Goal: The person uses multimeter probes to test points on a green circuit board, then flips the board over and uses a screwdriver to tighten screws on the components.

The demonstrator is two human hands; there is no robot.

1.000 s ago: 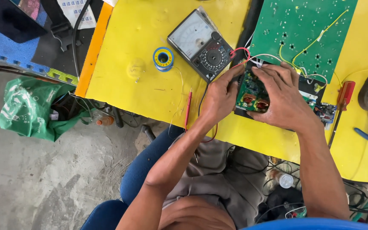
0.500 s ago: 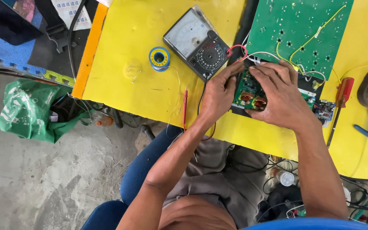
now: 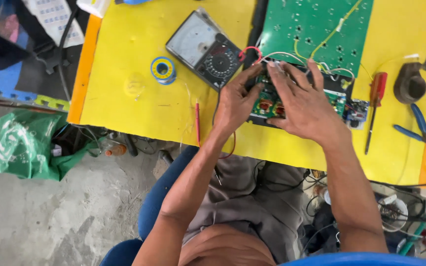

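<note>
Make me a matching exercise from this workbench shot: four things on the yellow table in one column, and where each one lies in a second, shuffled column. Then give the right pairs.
Things:
1. analog multimeter
2. solder spool
3. red-handled screwdriver
4. small circuit board

Places:
A. right of the hands, beside the blue-handled pliers
B. under the left hand and right hand
C. left of the multimeter, alone on bare yellow table
D. just left of the large green board, dial toward the hands

Pairs: 1-D, 2-C, 3-A, 4-B
</note>
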